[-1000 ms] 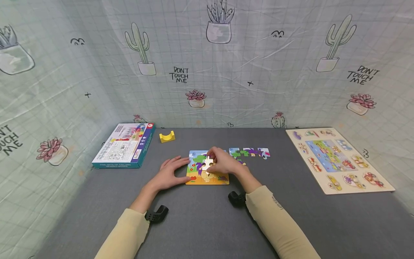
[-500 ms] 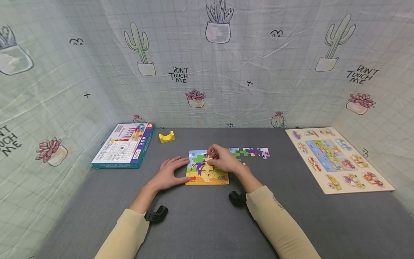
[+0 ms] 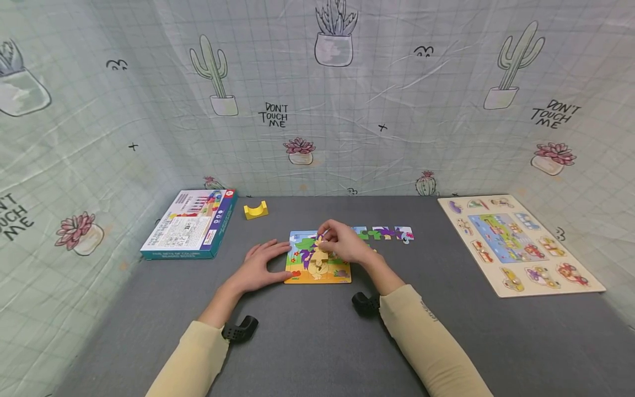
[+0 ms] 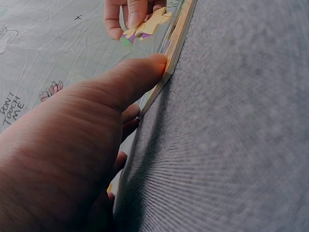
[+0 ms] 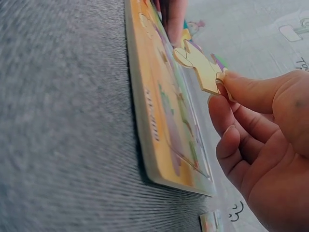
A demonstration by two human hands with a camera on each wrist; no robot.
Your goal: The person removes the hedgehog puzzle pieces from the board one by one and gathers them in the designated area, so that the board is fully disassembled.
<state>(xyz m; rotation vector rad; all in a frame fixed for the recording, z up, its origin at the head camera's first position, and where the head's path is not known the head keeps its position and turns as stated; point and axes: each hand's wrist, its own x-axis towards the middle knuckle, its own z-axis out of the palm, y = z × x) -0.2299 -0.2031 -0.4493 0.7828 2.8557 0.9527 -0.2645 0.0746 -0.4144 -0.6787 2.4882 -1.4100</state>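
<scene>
My right hand (image 3: 344,242) pinches a jigsaw piece (image 5: 200,70) between thumb and fingers, just above the puzzle board (image 3: 327,280). The piece is pale yellow with purple and green at one edge, and in the right wrist view it stands tilted, apart from the board's surface. My left hand (image 3: 258,267) touches the board's left side, fingers spread, with the thumb (image 4: 145,72) on the near edge in the left wrist view. A colourful picture with an orange lower border covers the board. The right hand hides part of its upper right.
Several loose jigsaw pieces (image 3: 384,233) lie right of the board, some partly behind the right hand. A yellow curved block (image 3: 256,210) and a flat box (image 3: 188,223) stand back left. A wooden peg puzzle (image 3: 516,248) lies at the right. A printed curtain (image 3: 337,110) hangs behind the table.
The jigsaw piece showed a whitish face a second ago; now its printed yellow face shows, turned over by the right hand. That hand has shifted slightly up. The left hand has stayed put.
</scene>
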